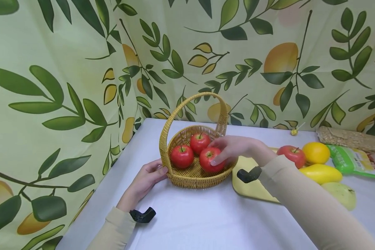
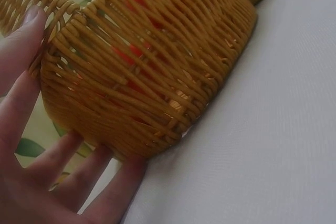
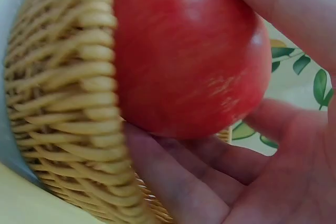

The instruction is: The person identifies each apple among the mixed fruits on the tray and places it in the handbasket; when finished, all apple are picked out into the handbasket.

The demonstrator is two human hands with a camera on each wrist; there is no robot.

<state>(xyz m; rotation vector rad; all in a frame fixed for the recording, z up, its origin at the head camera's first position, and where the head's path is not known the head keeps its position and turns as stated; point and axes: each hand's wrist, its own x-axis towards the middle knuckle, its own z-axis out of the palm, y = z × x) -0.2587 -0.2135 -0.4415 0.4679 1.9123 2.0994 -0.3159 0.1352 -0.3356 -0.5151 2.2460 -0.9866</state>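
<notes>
A golden wicker basket [image 1: 190, 182] with a tall arched handle stands on the white table. Inside it lie a red apple [image 1: 182, 157] at the left and another red apple [image 1: 200, 140] at the back. My right hand [image 1: 234, 149] holds a third apple [image 1: 210, 163] at the basket's right side, thumb on one side and fingers round the other; the right wrist view shows that apple [image 3: 189, 51] close beside the woven rim. At the basket's left, my left hand [image 1: 148, 177] grips the wall near the handle's foot, its thumb [image 2: 31, 19] lying on the weave and the other fingers spread along the wall.
Right of the basket lies a yellow cutting board [image 1: 253, 189], partly under my right forearm. Farther right are a red apple [image 1: 292, 155], an orange [image 1: 316, 152], a yellow mango-like fruit [image 1: 323, 173], a pale green fruit [image 1: 340, 194] and food packages [image 1: 359, 161]. Leaf-patterned cloth hangs behind.
</notes>
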